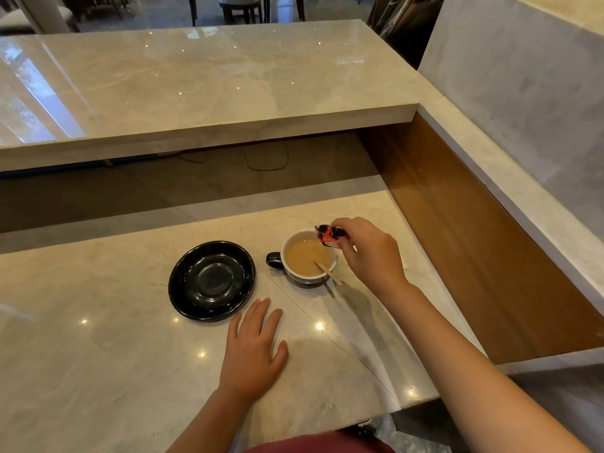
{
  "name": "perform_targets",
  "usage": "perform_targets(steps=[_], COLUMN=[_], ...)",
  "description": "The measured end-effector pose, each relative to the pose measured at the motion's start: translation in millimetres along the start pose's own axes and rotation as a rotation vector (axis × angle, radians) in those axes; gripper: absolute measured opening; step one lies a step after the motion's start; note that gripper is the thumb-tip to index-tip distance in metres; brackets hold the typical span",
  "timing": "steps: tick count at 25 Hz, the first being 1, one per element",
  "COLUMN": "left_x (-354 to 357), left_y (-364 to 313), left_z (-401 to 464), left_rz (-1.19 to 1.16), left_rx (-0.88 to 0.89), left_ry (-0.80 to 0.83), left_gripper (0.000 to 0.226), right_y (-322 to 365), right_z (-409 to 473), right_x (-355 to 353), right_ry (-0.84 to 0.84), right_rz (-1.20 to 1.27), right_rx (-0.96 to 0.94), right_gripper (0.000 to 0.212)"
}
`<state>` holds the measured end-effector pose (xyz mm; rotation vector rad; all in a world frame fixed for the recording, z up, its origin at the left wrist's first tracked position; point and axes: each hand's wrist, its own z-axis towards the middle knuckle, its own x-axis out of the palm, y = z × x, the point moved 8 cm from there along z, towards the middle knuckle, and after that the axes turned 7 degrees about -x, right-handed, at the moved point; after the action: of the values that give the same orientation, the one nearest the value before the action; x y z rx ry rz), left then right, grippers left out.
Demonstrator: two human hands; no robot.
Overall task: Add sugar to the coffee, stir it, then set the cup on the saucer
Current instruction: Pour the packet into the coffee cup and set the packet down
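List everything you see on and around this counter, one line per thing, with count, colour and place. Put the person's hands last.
cup: one, dark outside and white inside, filled with light brown coffee, on the lower counter just right of the saucer, handle pointing left.
stir stick: one, pale wood, leaning in the cup over its near right rim.
saucer: one, glossy black, empty, on the lower counter left of the cup.
sugar packet: one, red, black and white, tipped over the cup's far right rim.
lower counter: one, beige marble.
raised counter: one, beige marble, behind.
chairs: dark, far background; count unclear.
left hand: flat on the lower counter, near the saucer.
right hand: pinching the sugar packet.
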<state>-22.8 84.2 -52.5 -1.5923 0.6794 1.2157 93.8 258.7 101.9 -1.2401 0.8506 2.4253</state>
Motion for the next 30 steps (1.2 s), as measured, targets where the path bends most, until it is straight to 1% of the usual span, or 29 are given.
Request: perform_targets(steps=[2,4,8,11,12,13,14,17,20,23,25,26,28,30], left_x=[-0.1,-1.0,-3.4,-3.2,-3.0,-2.8,-2.5,-2.1,-2.0,-2.6,-3.1,-3.2,-2.6,-2.5], left_y=[0.2,-0.1,-1.3,-1.5,-1.4,-1.4,-1.3,-0.7,-0.4,-1.0,-1.4,-1.3,-1.2,-1.0], left_z=[0.1,0.1,-1.1,-0.6,-0.4,-0.2,-0.2,-0.8,-0.6,-0.3,-0.7,-0.7,-0.7,-0.1], left_rz=[-0.003,-0.006,-0.019,-0.022,-0.021,-0.017,-0.014,-0.009,-0.008,-0.011,-0.016,-0.017,-0.018,-0.013], left_rx=[-0.005,-0.006,0.003,-0.003,-0.006,-0.009,-0.011,-0.016,-0.013,-0.006,0.0,0.0,0.001,0.001], left_ry=[0.003,0.004,-0.002,0.002,0.005,0.008,0.01,0.015,0.017,0.013,0.006,0.005,0.005,0.002], left_gripper=[0.056,0.056,0.056,0.057,0.057,0.057,0.057,0.057,0.057,0.056,0.055,0.055,0.055,0.055], right_y=[10.6,15.2,17.1,15.5,9.6,-0.7,-15.1,-53.7,-71.7,-75.9,-78.7,-82.6,-95.8,-111.0], right_z=[3.0,5.5,8.4,7.0,5.7,4.1,0.5,-23.7,-55.2,-81.2,-95.1,-101.8,-117.7,-134.3], right_x=[2.6,4.4,8.4,9.0,8.9,8.7,10.5,25.2,39.7,50.9,54.6,54.1,48.9,40.3], right_ry=[0.026,0.05,0.094,0.069,0.037,-0.004,-0.04,-0.137,-0.209,-0.257,-0.336,-0.376,-0.422,-0.402], right_rz=[-0.064,-0.095,-0.123,-0.091,-0.045,0.029,0.127,0.525,0.887,1.178,1.369,1.421,1.42,1.33], right_rx=[-0.105,-0.158,-0.197,-0.2,-0.137,-0.022,0.135,0.604,0.919,1.083,1.152,1.177,1.208,1.209], right_gripper=[0.022,0.023,0.027,0.027,0.026,0.024,0.021,0.01,0.004,0.009,0.01,0.008,0.005,0.005])
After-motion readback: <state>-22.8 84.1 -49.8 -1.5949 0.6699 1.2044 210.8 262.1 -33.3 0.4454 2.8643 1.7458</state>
